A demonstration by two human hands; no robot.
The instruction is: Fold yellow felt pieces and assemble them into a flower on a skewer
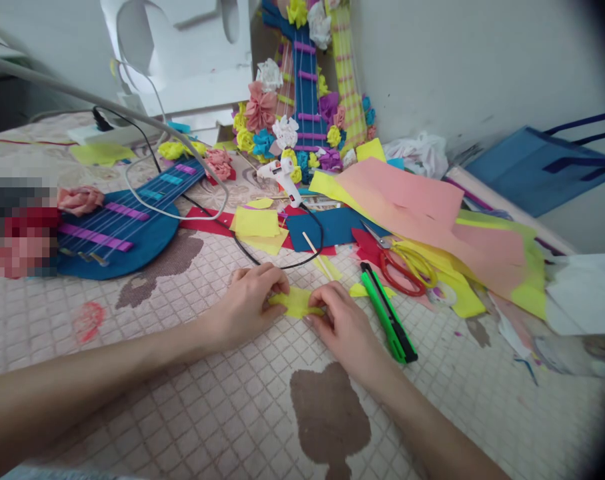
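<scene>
Between my two hands a small piece of yellow crepe paper [296, 303] is stretched just over the tablecloth. My left hand [257, 297] pinches its left end between thumb and fingers. At the other end, my right hand [339, 313] grips the paper the same way. Just right of my right hand lies a green utility knife [389, 313]. Beyond my hands are a thin wooden stick [318, 257] and a stack of cut yellow paper squares [257, 222]. Red and yellow scissors [407, 263] rest farther right.
A white glue gun [285, 179] stands behind the paper, its black cord looping toward me. A blue paper guitar [127, 220] lies left. Flower-trimmed guitars [307, 87] lean at the back. Pink crepe sheets [402, 193] spread right, near a blue bag [537, 170]. A white cable [182, 137] crosses left.
</scene>
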